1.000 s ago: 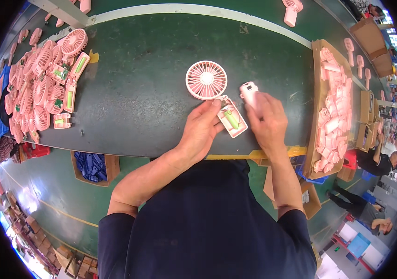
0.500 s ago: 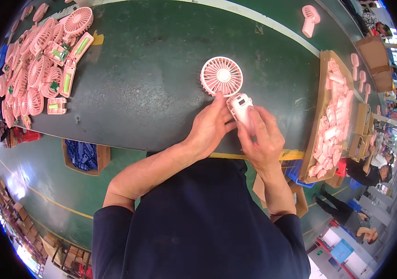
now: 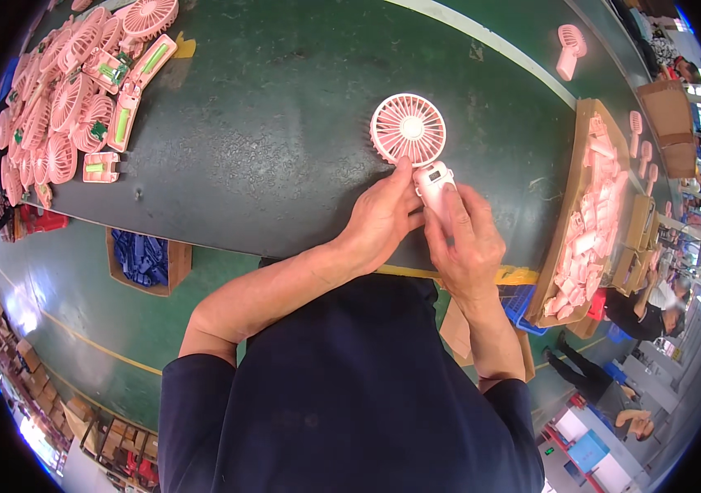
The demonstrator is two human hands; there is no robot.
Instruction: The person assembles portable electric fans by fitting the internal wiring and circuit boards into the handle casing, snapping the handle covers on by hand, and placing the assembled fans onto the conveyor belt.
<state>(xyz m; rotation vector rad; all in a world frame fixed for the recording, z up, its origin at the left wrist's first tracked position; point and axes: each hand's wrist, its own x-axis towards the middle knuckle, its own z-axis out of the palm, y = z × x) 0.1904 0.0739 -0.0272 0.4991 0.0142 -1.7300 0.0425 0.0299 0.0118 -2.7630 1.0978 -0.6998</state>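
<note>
A pink handheld fan (image 3: 408,129) with a round slotted head is in front of me over the bench. My left hand (image 3: 383,209) grips it just below the head, thumb at the lower rim and fingers behind. In my right hand (image 3: 467,238) is a pink handle cover (image 3: 436,189) with a small dark window near its top. The cover lies against the fan's handle, right below the head. My fingers and the cover hide most of the handle, so I cannot tell whether the two parts are fully joined.
Fan bodies (image 3: 63,107), some showing green parts, are heaped at the left. A carton (image 3: 568,189) of pink covers stands at the right edge. Another fan (image 3: 570,51) lies beyond the white strip. Blue parts fill a box (image 3: 179,264) below the bench. Co-workers are at the far right.
The cover has turned from a tilted position to lie flatter and more in line below the fan head. My right fingers have shifted along it. The whole view has moved slightly.
</note>
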